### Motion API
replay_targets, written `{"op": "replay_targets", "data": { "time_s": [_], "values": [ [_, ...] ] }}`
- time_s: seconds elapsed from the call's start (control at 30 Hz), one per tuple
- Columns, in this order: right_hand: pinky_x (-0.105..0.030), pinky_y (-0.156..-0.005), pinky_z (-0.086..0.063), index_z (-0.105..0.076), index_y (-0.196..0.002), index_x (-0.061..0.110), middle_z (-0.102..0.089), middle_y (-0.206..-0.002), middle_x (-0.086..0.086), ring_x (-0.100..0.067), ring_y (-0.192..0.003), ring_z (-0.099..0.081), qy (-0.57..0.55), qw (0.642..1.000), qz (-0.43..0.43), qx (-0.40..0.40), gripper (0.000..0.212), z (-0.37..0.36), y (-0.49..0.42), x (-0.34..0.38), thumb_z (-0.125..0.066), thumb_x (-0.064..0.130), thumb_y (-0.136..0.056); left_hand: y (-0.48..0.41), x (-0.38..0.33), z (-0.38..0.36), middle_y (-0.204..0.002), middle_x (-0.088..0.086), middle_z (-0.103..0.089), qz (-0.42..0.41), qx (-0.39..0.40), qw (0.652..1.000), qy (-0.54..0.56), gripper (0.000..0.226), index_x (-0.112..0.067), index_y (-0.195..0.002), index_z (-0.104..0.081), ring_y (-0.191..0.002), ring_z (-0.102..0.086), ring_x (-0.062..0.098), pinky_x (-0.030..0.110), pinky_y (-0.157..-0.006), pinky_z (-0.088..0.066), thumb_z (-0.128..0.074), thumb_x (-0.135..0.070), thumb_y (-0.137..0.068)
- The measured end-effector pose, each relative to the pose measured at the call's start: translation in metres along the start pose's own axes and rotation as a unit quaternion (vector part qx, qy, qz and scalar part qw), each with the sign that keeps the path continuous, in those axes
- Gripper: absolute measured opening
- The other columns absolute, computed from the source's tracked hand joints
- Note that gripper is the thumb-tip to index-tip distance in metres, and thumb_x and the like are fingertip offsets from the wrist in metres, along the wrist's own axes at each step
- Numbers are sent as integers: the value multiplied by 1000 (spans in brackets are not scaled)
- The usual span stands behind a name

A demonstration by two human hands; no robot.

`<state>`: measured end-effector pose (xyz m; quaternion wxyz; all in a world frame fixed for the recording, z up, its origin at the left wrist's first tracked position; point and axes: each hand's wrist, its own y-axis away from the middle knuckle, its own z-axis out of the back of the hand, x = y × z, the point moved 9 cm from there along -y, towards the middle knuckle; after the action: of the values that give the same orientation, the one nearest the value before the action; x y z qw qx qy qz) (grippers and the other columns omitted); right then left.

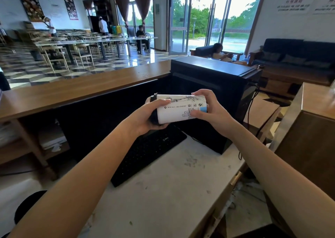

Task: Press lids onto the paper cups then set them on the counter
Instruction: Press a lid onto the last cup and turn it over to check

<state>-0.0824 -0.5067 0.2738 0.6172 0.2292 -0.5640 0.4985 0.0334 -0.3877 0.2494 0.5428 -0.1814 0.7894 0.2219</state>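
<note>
I hold the cup [178,109] on its side in the air between both hands, its length running left to right. The black lid [154,97] is on its left end, tucked into my left hand [145,118]. That thumb lies along the top of the cup wall and the fingers curl up from underneath. My right hand [212,111] grips the base end, with fingertips on the top edge and on the printed side facing me. Both hands are closed round the cup, neither spread. My palm hides most of the lid, so I cannot tell if it is pressed fully home.

Under the cup, well below it, a black keyboard [148,152] lies on the desk [172,192]. Just behind the cup stands a black box [213,78], with a cable [252,107] hanging down its right side. The box blocks the way straight ahead. A tall wooden cabinet [308,138] stands close on my right.

The desk is white and scuffed with grey marks. The wooden counter [72,89] runs above and behind it from the left, ending against the box. Beyond the counter is a shiny checked floor [27,71] with rows of tables [81,42], glass doors [208,16] with trees outside, and a dark sofa [297,54] by the right wall
</note>
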Motion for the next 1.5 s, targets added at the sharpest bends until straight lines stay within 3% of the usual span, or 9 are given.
{"op": "replay_targets", "data": {
  "time_s": [0.17,0.3,0.43,0.5,0.63,0.77,1.03,1.27,1.5],
  "values": [
    [-42,-80,-58,-51,-127,21,-64,-116,-11,-28,-108,-63,-134,971,-199,3,59,-1,-1,-31,-33,62,-90,9,-26,1,-112,-1,-55,-178,-53,965,-186,56,-41,-117,-44,-100,-62,23,35,-75,-57,-76,-24,-75],
    [-32,-64,-58,-62,-116,10,-69,-99,-12,-24,-82,-70,-136,956,-251,71,85,-14,2,-33,-21,76,-81,36,-61,-22,-126,-12,-43,-408,-28,821,-399,71,-38,-124,-37,-117,-42,-3,12,-101,-33,-80,-29,-68],
    [-23,-55,-56,-57,-105,12,-65,-79,-6,-14,-61,-65,-212,952,-219,25,55,-16,-5,-24,-38,61,-90,48,-63,-36,-140,-4,-33,-495,8,715,-494,80,-31,-133,-33,-135,-30,10,26,-114,-25,-77,-38,-66],
    [-28,-59,-58,-51,-113,12,-63,-88,-8,-15,-66,-68,-257,951,-173,0,40,-13,-9,-18,-47,47,-92,42,-59,-28,-147,-13,-23,-462,10,740,-489,89,-39,-138,-26,-141,-22,11,32,-116,-25,-76,-45,-65],
    [-41,-76,-59,-45,-111,19,-57,-106,-10,-22,-90,-69,-271,957,-101,-5,22,-8,-8,-13,-56,22,-92,23,-50,-2,-150,-21,-19,-260,10,907,-331,86,-50,-141,-8,-128,-36,3,30,-97,-44,-67,-44,-79],
    [-46,-91,-54,-44,-116,24,-54,-111,-4,-24,-106,-61,-250,967,-39,36,47,-9,-5,-5,-68,5,-80,6,-21,14,-125,3,-57,-18,37,997,-63,51,-30,-122,-54,-107,-61,23,55,-82,-53,-48,-60,-82],
    [-29,-85,-56,-38,-119,33,-48,-125,-1,-19,-112,-59,-99,992,13,82,61,-14,-2,11,-69,5,-74,13,-8,5,-91,4,-64,43,12,999,-3,17,-19,-97,-58,-83,-63,23,40,-65,-56,-62,-27,-83],
    [-41,-79,-58,-54,-126,19,-68,-110,-14,-28,-99,-68,-152,967,-204,28,75,-9,-5,-26,-16,69,-87,17,-36,3,-115,7,-59,-162,-51,966,-195,62,-37,-119,-42,-98,-64,23,38,-77,-57,-78,-30,-69],
    [-27,-59,-57,-50,-124,14,-64,-89,-9,-16,-68,-66,-172,967,-186,22,53,-13,-7,-11,-48,54,-89,44,-62,-20,-130,-15,-41,-367,10,847,-384,79,-46,-125,-28,-115,-44,-7,4,-89,-40,-77,-35,-64]
  ]
}}
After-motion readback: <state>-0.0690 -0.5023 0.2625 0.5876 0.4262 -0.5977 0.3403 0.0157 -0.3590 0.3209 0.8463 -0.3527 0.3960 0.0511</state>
